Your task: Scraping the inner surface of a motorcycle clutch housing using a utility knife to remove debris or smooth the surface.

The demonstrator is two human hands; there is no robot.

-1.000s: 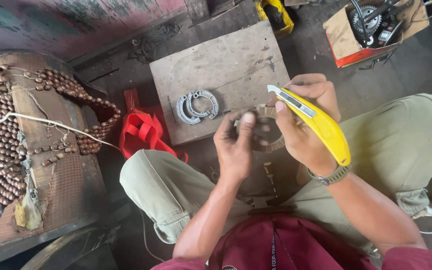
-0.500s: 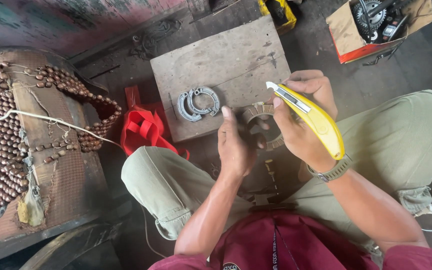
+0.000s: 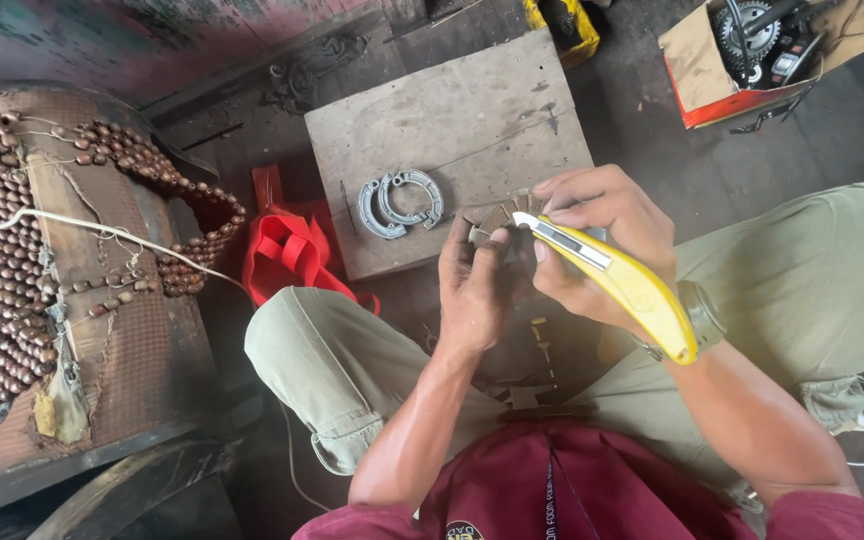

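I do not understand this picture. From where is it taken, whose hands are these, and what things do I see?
The camera sits on a person's head and looks down at their own lap and hands. The right hand holds a yellow utility knife, blade toward a small brown ring-shaped part in the left hand. Ahead lies a wooden board with two curved grey metal pieces. Beside it are a red bag, a beaded seat cover and a cardboard box of parts.

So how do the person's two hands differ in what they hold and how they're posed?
The right hand grips a yellow utility knife with its blade out; the left hand pinches a small brownish piece. The right wrist wears a watch; the left is bare. Both are raised between the knees, by the wooden board.
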